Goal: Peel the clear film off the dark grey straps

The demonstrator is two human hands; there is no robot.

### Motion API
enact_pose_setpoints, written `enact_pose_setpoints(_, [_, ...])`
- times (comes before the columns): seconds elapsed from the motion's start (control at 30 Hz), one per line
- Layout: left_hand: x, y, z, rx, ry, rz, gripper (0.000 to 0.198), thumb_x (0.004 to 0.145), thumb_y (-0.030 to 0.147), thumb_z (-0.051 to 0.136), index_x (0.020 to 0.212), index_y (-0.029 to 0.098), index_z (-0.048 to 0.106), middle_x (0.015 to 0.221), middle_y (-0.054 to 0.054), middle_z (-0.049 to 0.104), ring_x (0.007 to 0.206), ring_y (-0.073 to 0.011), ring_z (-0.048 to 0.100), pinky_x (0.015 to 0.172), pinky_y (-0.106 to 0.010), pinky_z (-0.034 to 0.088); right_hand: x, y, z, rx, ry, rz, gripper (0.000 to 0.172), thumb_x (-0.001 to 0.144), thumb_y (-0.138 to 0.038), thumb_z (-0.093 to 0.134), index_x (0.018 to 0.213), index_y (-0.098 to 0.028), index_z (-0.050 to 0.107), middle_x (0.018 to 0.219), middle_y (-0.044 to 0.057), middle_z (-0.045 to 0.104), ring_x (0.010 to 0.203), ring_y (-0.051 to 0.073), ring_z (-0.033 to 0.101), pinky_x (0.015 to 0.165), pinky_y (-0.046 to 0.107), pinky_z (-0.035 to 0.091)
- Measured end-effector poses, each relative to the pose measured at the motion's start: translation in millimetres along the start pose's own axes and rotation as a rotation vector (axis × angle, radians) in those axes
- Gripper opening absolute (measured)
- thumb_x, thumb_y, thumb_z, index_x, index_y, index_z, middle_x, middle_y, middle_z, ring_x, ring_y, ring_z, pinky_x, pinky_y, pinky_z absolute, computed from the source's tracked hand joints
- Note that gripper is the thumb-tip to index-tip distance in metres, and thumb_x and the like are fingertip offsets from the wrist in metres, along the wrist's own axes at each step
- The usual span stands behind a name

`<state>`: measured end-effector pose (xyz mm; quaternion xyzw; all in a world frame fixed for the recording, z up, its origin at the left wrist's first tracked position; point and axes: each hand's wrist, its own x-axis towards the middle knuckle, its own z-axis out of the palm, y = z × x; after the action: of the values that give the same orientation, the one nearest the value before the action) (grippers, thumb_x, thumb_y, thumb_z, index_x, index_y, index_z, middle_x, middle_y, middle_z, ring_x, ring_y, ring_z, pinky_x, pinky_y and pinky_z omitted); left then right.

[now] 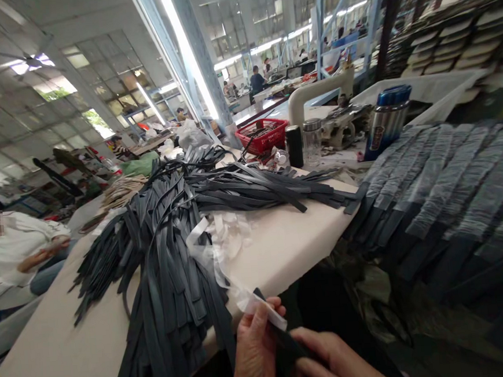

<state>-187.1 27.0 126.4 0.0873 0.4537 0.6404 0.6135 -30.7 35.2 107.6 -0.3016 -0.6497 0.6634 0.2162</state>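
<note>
Low in the middle of the view, my left hand point(257, 339) pinches the end of a dark strap point(285, 342) together with a piece of white plastic film point(265, 310). Closed around the same strap a little farther down is my right hand point(330, 356), just right of the left one. More white film point(227, 237) trails back from my left hand onto the table. Beside my hands a large heap of loose dark straps point(168, 235) spreads over the tabletop point(282, 250) and hangs off its near edge.
To the right lie rows of film-wrapped straps point(456, 195). Behind the table stand a blue-and-steel flask point(388, 122), a glass bottle point(313, 143), a black bottle point(294, 146), a red basket point(265, 135) and a sewing machine point(337, 118). A person in white point(16, 247) sits at left.
</note>
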Motion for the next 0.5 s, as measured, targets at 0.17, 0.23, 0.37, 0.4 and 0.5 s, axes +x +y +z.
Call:
enact_pose_setpoints(0.17, [-0.4,15.2,-13.5,-0.018,0.024,0.031,0.035,0.059,0.034,0.09,0.083,0.013,0.075,0.087,-0.008,0.077,0.077,-0.0165,0.071,0.07,-0.024,0.06,-7.8,-5.8,-21.4,-0.009,0.231,0.025,0.048,0.096,-0.06,0.039,0.09,-0.017,0.059,0.062,-0.004,0.054,0.047,0.009,0.047,0.045,0.019,0.037])
enact_pose_setpoints(0.23, [1.8,17.9,-18.0,-0.003,0.051,0.02,0.037,0.056,0.034,0.092,0.083,0.013,0.075,0.087,-0.008,0.077,0.076,-0.017,0.071,0.067,-0.023,0.059,-26.4,-2.7,-28.8,-0.1,0.232,0.041,0.049,0.097,-0.059,0.037,0.083,-0.018,0.058,0.062,-0.003,0.053,0.051,0.009,0.049,0.048,0.02,0.037])
enact_pose_setpoints(0.37, [4.5,11.1,-19.4,0.045,-0.007,0.035,0.03,0.064,0.036,0.087,0.08,0.014,0.075,0.083,-0.006,0.077,0.073,-0.0139,0.069,0.069,-0.021,0.057,-52.9,-3.7,-26.0,-0.319,0.168,0.025,0.048,0.099,-0.053,0.034,0.071,-0.019,0.053,0.066,-0.002,0.052,0.061,0.011,0.048,0.057,0.023,0.036])
enact_pose_setpoints(0.4, [4.7,8.4,-18.8,0.068,-0.031,0.049,0.028,0.067,0.037,0.085,0.081,0.014,0.076,0.082,-0.006,0.077,0.072,-0.0128,0.068,0.07,-0.02,0.057,-54.9,-4.8,-23.5,-0.332,0.152,0.029,0.047,0.1,-0.052,0.034,0.072,-0.019,0.052,0.067,-0.002,0.052,0.062,0.011,0.047,0.057,0.023,0.035])
enact_pose_setpoints(0.5, [5.4,2.5,-17.2,0.132,-0.063,0.086,0.029,0.07,0.039,0.083,0.08,0.012,0.076,0.08,-0.006,0.076,0.071,-0.0116,0.066,0.07,-0.019,0.055,-53.8,-6.0,-18.1,-0.331,0.136,0.051,0.043,0.1,-0.049,0.036,0.073,-0.02,0.053,0.066,-0.003,0.05,0.061,0.011,0.045,0.057,0.023,0.033])
